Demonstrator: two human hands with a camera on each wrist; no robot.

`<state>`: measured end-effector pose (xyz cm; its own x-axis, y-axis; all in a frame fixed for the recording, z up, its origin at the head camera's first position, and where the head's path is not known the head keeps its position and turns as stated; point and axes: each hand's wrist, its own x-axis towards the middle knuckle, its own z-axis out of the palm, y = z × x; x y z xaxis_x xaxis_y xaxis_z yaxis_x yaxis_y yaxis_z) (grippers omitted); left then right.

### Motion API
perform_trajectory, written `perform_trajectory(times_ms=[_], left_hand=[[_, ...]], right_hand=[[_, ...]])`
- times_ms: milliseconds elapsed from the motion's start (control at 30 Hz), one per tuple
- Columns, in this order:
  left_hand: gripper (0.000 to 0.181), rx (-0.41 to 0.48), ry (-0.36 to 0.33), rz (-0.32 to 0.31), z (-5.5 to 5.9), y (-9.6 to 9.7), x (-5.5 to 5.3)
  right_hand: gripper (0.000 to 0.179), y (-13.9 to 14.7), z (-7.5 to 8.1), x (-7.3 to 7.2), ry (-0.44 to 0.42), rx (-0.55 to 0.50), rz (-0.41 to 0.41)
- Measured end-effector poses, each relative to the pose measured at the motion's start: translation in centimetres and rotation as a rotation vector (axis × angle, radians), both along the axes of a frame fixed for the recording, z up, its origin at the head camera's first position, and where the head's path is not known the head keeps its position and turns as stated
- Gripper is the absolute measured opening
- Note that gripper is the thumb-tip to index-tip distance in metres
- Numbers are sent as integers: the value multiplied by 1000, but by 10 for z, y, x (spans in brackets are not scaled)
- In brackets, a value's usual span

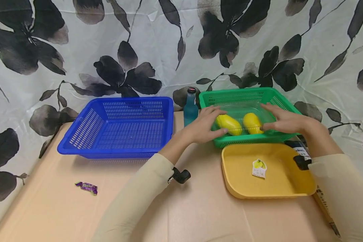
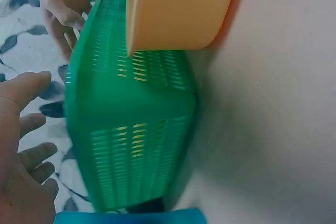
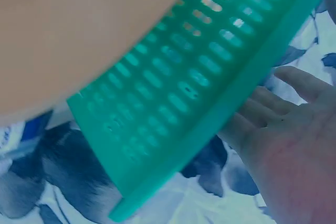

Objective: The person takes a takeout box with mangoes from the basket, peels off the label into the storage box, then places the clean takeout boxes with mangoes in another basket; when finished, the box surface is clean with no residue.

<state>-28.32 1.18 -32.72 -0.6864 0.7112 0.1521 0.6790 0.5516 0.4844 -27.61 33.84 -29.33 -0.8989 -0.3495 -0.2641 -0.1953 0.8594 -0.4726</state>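
A green basket [image 1: 279, 95] holds two yellow fruits, a longer mango-like one [image 1: 230, 124] and a rounder lemon-like one [image 1: 252, 123]. A clear plastic container [image 1: 245, 107] shows faintly around them. Over the basket's left side hovers my left hand [image 1: 207, 124], fingers spread, close to the longer fruit. My right hand [image 1: 285, 119] reaches over the right side, thumb near the rounder fruit. Both wrist views show the left hand [image 2: 26, 145] and right hand [image 3: 289, 135] above the basket rim with loosely extended fingers. Whether either touches the clear container I cannot tell.
A blue basket [image 1: 115, 155] stands at left, with a purple-wrapped candy [image 1: 87, 188] in front. A blue bottle [image 1: 190, 109] stands between the baskets. The yellow tray [image 1: 239, 183] bears a banana sticker [image 1: 259, 169]. Beside it is a dark labelled item [image 1: 300, 149].
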Motion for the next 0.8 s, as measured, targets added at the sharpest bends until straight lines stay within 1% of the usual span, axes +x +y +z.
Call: perform_trajectory(times_ms=[133,267,367,500,700,800], left_hand=[[65,3,38,-18,8,-12,10],[65,14,64,-14,18,-29,21],[65,13,84,-21,22,-41,28],[65,17,111,-23,22,-58,35],[63,47,207,-6,16,-83,42],[63,51,208,13,14,-94,45]], right_hand=[[100,-6,5,4,38,21,41],[100,-13,7,10,85,41,51],[99,-19,7,15,118,45,60],[96,-30,8,23,155,35,81],[92,-47,10,33,209,36,133],[92,-52,9,37,219,37,152]])
